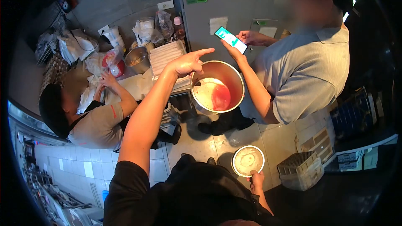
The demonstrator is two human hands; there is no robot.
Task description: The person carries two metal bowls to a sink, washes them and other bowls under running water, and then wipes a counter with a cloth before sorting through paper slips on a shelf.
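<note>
My left hand (pixel 186 64) is stretched forward, its curled fingers at the left rim of a deep metal pot (pixel 239 81) and its index finger pointing out to the right. The pot tilts so that I see down into it; pale residue and a reddish patch show at the bottom. Low on my right side, my right hand (pixel 256 181) grips the near edge of a shallow round pan (pixel 263 161) with a pale rim and beige marks inside. Part of that hand is hidden behind the rim.
At right, a co-worker in a grey shirt (pixel 312 71) holds a lit phone (pixel 231 40). Another co-worker (pixel 98 125) works at the left counter (pixel 140 86), among bags and a metal pot (pixel 137 60). Plastic crates (pixel 299 169) stand on the tiled floor at right.
</note>
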